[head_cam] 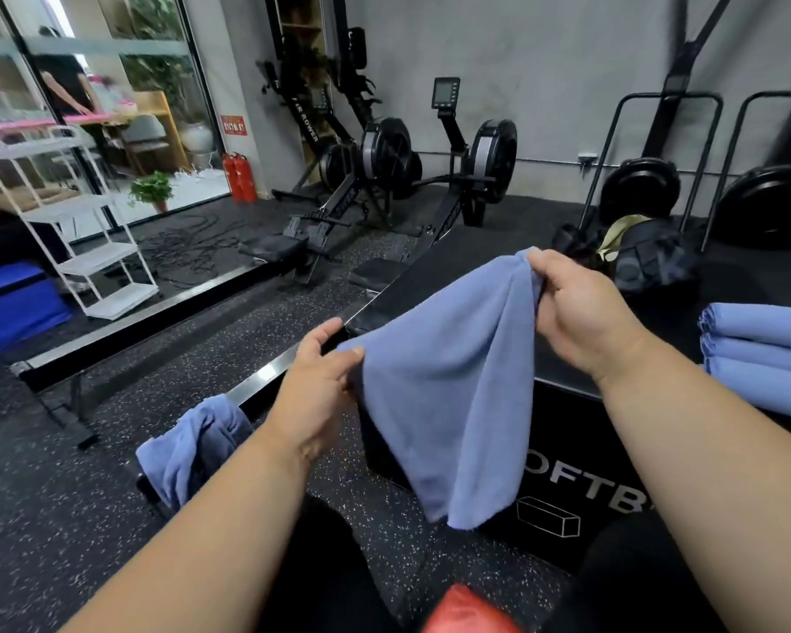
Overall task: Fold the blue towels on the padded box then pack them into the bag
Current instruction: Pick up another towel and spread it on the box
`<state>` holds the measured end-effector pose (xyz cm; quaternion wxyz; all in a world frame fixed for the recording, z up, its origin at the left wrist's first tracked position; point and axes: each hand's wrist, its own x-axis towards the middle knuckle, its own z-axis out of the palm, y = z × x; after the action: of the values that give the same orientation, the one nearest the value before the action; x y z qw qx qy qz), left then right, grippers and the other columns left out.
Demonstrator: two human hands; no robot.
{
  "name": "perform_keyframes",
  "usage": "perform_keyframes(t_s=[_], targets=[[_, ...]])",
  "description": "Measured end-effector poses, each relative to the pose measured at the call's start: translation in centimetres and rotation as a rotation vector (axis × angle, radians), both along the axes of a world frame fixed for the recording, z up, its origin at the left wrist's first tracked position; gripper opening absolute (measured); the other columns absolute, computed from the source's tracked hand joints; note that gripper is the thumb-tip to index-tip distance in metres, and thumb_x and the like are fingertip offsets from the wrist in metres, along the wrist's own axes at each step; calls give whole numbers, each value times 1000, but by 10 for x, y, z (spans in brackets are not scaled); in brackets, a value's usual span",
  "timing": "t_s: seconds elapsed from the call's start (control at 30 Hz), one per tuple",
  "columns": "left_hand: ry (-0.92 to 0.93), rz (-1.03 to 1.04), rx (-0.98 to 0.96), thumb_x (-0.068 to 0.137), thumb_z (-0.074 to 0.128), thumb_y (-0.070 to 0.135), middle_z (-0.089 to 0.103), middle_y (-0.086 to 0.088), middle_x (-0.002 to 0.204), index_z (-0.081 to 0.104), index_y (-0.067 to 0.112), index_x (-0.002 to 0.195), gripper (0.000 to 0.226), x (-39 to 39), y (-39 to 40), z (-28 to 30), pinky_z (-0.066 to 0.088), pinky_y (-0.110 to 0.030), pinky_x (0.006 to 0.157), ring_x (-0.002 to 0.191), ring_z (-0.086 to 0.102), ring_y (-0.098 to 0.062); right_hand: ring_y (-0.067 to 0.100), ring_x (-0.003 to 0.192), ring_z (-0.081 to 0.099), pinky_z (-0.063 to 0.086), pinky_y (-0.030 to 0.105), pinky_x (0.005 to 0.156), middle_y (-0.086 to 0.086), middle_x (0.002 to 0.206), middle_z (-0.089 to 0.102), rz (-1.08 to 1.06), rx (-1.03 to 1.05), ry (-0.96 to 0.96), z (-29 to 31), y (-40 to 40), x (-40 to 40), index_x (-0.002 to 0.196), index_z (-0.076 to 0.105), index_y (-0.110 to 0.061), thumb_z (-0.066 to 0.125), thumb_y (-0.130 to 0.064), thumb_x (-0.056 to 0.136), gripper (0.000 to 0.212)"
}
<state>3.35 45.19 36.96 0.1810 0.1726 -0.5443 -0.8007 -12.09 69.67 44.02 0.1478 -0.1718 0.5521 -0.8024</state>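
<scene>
**Pinched at two corners, hanging in front of the box**

Pinched between thumb and fingers of the right hand (581, 308) at its top corner, and between thumb and fingers of the left hand (317, 372) at a lower corner on the left: a soft blue terry towel (448, 395). Held up in the air, draped in loose folds, tapering to a point that dangles in front of the black padded box with white lettering (581, 486). Not touching the box top. Further right on that box top, a stack of three folded blue towels (763, 354), well apart from the held one. Down to the left, a crumpled blue towel (193, 450) slung over the end of a black rowing machine rail (266, 381). Behind the box, a black bag (649, 262) with something pale yellow showing at its top. Beyond, more rowing machines (384, 162) against a grey wall, red fire extinguishers (239, 178), a white tiered shelf (83, 249).
</scene>
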Motion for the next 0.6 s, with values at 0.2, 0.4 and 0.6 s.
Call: perform_keyframes(t_s=[0.2, 0.4, 0.6], targets=[[13, -72, 53, 96, 48, -6, 66, -7, 109, 61, 19, 141, 52, 3, -25, 37, 49, -31, 76, 85, 61, -15, 15, 82, 58, 45, 34, 77, 6, 90, 67, -267, 323, 181, -20, 25, -7, 98, 68, 0, 65, -38, 102, 37], [90, -406, 166, 74, 38, -1, 63, -20, 144, 49, -2, 148, 75, 4, -3, 69, 62, -43, 95, 122, 68, -36, 13, 89, 60, 50, 43, 85, 18, 108, 72, -231, 501, 313, -26, 30, -4, 103, 69, -14, 60, -39, 89, 29], [-23, -459, -430, 85, 38, -23, 75, -3, 128, 60, 9, 142, 69, -17, 20, 88, 56, -26, 96, 112, 71, -15, 15, 96, 71, 57, 49, 96, 0, 104, 79, -268, 495, 305, -24, 39, -4, 105, 75, -20, 60, -23, 94, 18]])
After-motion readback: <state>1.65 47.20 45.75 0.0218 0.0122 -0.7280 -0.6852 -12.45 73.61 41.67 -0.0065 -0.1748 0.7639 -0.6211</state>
